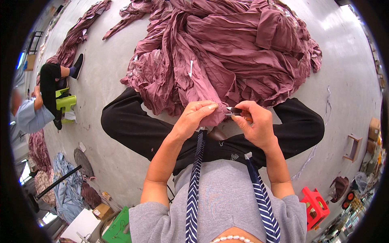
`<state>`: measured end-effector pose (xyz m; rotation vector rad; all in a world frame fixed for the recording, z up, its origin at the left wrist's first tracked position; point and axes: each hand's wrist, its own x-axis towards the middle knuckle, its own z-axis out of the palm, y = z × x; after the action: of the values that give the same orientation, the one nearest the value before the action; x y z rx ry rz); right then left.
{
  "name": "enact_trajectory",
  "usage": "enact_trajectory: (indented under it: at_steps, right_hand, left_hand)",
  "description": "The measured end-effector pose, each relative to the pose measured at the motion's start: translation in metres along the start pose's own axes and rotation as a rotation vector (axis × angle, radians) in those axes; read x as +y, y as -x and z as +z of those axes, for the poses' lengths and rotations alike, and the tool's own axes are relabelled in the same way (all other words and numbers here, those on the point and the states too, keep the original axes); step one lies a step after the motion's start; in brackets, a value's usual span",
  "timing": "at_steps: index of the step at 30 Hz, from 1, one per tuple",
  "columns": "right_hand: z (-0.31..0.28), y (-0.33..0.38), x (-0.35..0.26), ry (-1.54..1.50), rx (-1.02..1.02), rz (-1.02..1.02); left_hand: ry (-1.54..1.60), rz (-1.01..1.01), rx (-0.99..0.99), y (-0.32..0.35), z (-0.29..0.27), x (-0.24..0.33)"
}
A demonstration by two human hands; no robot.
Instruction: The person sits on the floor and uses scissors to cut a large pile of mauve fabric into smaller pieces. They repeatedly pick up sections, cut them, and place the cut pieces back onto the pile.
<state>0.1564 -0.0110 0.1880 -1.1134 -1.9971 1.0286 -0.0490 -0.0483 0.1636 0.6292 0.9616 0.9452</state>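
A large heap of mauve fabric (227, 48) lies on the floor in front of me, with one narrow end drawn up between my knees. My left hand (189, 119) pinches that end, thumb on top. In my right hand (259, 123) is a pair of small thread snips (233, 109), their metal blades at the right edge of the held cloth. Part of an orange-brown handle shows under the fingers. Whether the blades touch a thread is too small to tell. A small white tag (191, 68) lies on the fabric beyond my left hand.
At the left a person (34, 115) sits by a green stool (66, 103), with more mauve cloth (73, 42) nearby. Blue fabric (67, 186) is piled at lower left, near a green box (117, 227). A red stool (314, 208) stands at lower right.
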Motion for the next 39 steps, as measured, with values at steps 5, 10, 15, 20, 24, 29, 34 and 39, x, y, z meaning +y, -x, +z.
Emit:
enact_trajectory:
  at_steps: [5,10,15,20,24,29,34,39]
  right_hand:
    - [0.004,0.002,0.002,0.04,-0.033,0.017]
    - [0.003,0.002,0.001,0.006,-0.042,0.037]
    - [0.004,0.002,-0.001,0.047,-0.023,-0.003]
    - [0.005,0.001,0.001,0.084,0.038,-0.059]
    - [0.008,0.001,0.002,0.04,0.042,-0.105]
    - [0.007,-0.004,0.004,0.29,0.039,-0.285]
    - [-0.004,-0.009,0.004,-0.085,0.163,-0.024]
    - [0.031,-0.003,0.024,-0.721,-0.227,0.266]
  left_hand:
    - [-0.034,0.004,0.057,0.001,-0.001,-0.003]
    - [-0.088,0.069,0.086,0.002,0.0,-0.005]
    - [-0.065,0.099,0.046,0.003,0.002,-0.006]
    - [0.059,0.018,0.086,0.003,0.0,-0.006]
    - [0.171,-0.056,0.125,0.002,0.002,-0.006]
    - [0.15,-0.064,0.086,0.0,0.003,-0.005]
    - [0.107,-0.088,0.057,-0.001,0.001,-0.004]
    - [0.079,-0.028,0.014,-0.007,0.004,-0.005]
